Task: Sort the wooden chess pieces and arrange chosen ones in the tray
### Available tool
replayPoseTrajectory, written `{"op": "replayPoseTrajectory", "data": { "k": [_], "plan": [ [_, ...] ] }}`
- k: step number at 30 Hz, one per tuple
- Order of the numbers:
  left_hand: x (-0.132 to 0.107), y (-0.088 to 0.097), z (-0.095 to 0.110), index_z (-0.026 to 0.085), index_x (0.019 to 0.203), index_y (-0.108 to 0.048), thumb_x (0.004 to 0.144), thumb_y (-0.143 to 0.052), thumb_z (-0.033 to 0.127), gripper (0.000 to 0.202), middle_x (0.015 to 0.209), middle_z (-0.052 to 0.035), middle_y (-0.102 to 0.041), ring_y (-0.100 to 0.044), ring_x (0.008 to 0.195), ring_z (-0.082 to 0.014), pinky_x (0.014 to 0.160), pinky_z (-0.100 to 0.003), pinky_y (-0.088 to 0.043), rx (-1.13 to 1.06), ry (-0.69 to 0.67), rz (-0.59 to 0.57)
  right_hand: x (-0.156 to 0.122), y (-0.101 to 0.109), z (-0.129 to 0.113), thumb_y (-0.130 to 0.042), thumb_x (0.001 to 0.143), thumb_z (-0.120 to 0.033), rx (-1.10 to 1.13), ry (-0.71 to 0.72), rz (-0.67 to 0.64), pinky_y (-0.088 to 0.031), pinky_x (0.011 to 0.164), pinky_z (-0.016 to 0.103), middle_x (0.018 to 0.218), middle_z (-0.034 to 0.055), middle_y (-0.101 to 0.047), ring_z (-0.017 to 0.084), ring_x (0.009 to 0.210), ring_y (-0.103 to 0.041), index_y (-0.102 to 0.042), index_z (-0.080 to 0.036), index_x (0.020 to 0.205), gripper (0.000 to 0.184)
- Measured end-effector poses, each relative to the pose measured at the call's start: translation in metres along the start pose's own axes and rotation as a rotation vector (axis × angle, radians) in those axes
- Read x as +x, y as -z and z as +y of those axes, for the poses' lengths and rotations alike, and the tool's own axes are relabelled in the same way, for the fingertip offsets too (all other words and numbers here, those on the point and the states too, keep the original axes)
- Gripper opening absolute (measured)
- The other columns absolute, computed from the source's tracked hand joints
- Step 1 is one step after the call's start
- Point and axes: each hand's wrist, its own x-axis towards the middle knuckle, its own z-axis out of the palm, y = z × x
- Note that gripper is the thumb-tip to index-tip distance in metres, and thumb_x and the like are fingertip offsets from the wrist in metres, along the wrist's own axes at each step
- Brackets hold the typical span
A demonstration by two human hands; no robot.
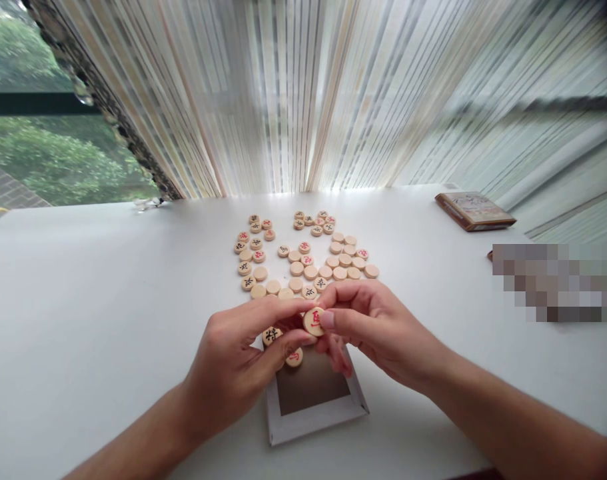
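A round wooden Chinese chess piece [312, 322] with a red character is held up in front of me. My left hand [248, 353] pinches it from the left with thumb and forefinger, while the thumb and fingers of my right hand [378, 327] grip its right side. Below lies a shallow white-rimmed box [317, 424] with a brown inside. In or over its far left part are a black-marked piece [272, 335] and a red-marked piece [294, 357], both partly covered by my left hand. The box's far end is hidden behind my hands.
Beyond my hands, many Chinese chess pieces [310, 272] lie on the white table [108, 313], some face up, others showing blank sides. A flat brown-edged box [476, 211] sits at the far right, near a pixelated item [553, 283]. Striped string curtains [293, 100] hang behind the table.
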Motion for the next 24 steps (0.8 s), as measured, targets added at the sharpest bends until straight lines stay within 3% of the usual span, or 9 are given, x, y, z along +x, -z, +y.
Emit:
{"op": "replayPoseTrajectory", "data": {
  "k": [7,12,16,24],
  "plan": [
    [-0.0008,0.0001,0.0010,0.031,0.123,-0.077,0.094,-0.074,0.013,0.034,0.096,0.0000,-0.082,-0.076,0.079,-0.0149,0.076,-0.023,-0.060,-0.001,-0.008,-0.001,-0.0003,-0.0006,-0.0008,-0.088,0.080,-0.034,-0.008,-0.016,0.013,-0.053,0.045,0.019,0.065,0.0019,-0.072,0.010,0.047,-0.063,-0.069,-0.014,0.077,0.028],
    [-0.0008,0.0000,0.0012,0.031,0.122,-0.076,0.093,-0.074,0.012,0.035,0.096,-0.0013,-0.082,-0.076,0.079,-0.0164,0.076,-0.025,-0.061,0.023,-0.013,-0.002,-0.0008,-0.0015,-0.0005,-0.098,0.067,-0.026,-0.008,-0.023,0.009,-0.052,0.048,0.017,0.063,-0.0006,-0.071,0.008,0.048,-0.061,-0.067,-0.015,0.077,0.035],
    [-0.0001,-0.0005,0.0025,0.028,0.120,-0.076,0.095,-0.070,0.012,0.030,0.092,-0.0025,-0.081,-0.076,0.075,-0.0165,0.069,-0.023,-0.060,0.049,-0.038,-0.012,-0.0008,-0.0035,-0.0008,-0.102,0.061,-0.028,-0.025,-0.050,0.046,-0.048,0.043,0.015,0.058,-0.0025,-0.068,0.007,0.045,-0.058,-0.063,-0.015,0.074,0.043],
    [0.0005,-0.0004,0.0045,0.032,0.123,-0.076,0.093,-0.074,0.010,0.037,0.093,0.0009,-0.081,-0.075,0.077,-0.0143,0.073,-0.022,-0.059,-0.012,-0.028,-0.028,-0.0007,-0.0038,-0.0010,-0.095,0.073,-0.040,-0.080,0.006,0.025,-0.048,0.042,0.018,0.060,0.0007,-0.071,0.009,0.044,-0.060,-0.065,-0.015,0.073,0.039]
  ]
}}
